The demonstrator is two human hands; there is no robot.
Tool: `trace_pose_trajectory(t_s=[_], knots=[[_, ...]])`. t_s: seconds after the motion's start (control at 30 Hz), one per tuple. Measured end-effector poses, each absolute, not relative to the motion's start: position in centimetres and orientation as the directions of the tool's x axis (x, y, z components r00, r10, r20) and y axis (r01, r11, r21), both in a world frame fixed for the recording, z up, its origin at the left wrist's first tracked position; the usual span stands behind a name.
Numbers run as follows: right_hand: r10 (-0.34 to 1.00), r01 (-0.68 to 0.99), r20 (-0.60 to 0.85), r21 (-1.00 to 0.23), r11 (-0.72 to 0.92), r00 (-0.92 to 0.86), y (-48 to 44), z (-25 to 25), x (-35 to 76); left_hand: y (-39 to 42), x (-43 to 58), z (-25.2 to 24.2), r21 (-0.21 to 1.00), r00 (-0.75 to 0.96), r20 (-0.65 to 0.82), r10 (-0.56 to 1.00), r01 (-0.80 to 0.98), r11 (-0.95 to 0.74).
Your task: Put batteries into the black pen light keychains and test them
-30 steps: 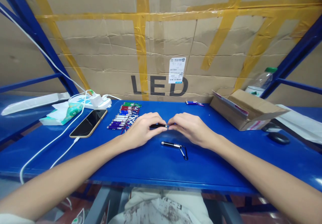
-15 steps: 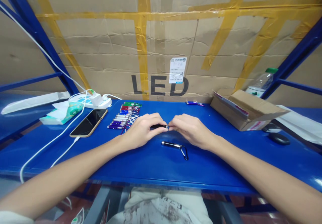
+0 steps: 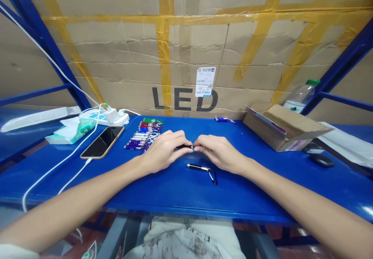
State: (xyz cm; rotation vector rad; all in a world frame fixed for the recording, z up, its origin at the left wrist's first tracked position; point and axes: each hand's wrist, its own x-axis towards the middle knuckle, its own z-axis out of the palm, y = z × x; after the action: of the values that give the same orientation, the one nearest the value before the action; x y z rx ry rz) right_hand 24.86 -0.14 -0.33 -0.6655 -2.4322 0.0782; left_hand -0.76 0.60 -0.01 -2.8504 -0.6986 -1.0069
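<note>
head view: left hand (image 3: 163,150) and right hand (image 3: 219,153) pinch one black torch (image 3: 184,147) (cardboard (image 3: 116,57) reads "led").

Glossy blue table (image 3: 262,189) — creased matt cardboard (image 3: 116,49).

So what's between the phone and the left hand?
A row of small keychain torches lies between phone and left hand, which holds a black torch; the head view shows it.
</note>
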Motion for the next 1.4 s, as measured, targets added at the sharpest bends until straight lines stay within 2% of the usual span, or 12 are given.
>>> trace_pose_trajectory(t_s=[0.07, 0.13, 0.37, 0.47, 0.73, 0.93, 1.07, 1.13, 1.3, 1.4], knots=[[0.505, 0.433, 0.528, -0.265, 0.862, -0.683, -0.1, -0.4, 24.8, 0.6, -0.8, 0.0, 0.104, 0.695, 0.599, 0.398, 0.425, -0.899], [0.508, 0.432, 0.527, -0.271, 0.860, -0.682, -0.1, -0.4, 24.8, 0.7, -0.8, -0.1, 0.097, 0.698, 0.598, 0.394, 0.425, -0.900], [0.445, 0.465, 0.549, -0.112, 0.878, -0.707, -0.2, -0.5, 24.8, 0.6, -0.6, -0.2, 0.091, 0.680, 0.629, 0.377, 0.418, -0.904], [0.457, 0.486, 0.547, -0.103, 0.868, -0.701, -0.4, -0.5, 24.6, 0.7, -0.6, -0.3, 0.100, 0.672, 0.638, 0.376, 0.412, -0.906], [0.609, 0.465, 0.468, -0.395, 0.792, -0.640, -1.0, 0.2, 23.9, 0.7, -0.6, -0.4, 0.126, 0.662, 0.642, 0.386, 0.406, -0.905], [0.738, 0.404, 0.292, -0.687, 0.604, -0.608, -1.0, 0.9, 23.8, 0.6, -0.6, -0.4, 0.119, 0.684, 0.621, 0.383, 0.401, -0.908], [0.766, 0.359, 0.225, -0.781, 0.512, -0.602, -0.7, 0.7, 23.9, 0.6, -0.6, -0.3, 0.126, 0.694, 0.604, 0.391, 0.401, -0.907], [0.776, 0.376, 0.240, -0.767, 0.519, -0.582, -0.7, 0.6, 23.9, 0.6, -0.5, -0.1, 0.142, 0.686, 0.604, 0.406, 0.408, -0.902], [0.763, 0.452, 0.377, -0.636, 0.625, -0.525, -0.7, 0.7, 24.0, 0.5, -0.3, 0.0, 0.227, 0.644, 0.602, 0.472, 0.429, -0.874], [0.735, 0.467, 0.411, -0.581, 0.667, -0.539, -0.7, 0.7, 24.1, 0.5, -0.2, 0.0, 0.250, 0.643, 0.590, 0.489, 0.430, -0.867]])
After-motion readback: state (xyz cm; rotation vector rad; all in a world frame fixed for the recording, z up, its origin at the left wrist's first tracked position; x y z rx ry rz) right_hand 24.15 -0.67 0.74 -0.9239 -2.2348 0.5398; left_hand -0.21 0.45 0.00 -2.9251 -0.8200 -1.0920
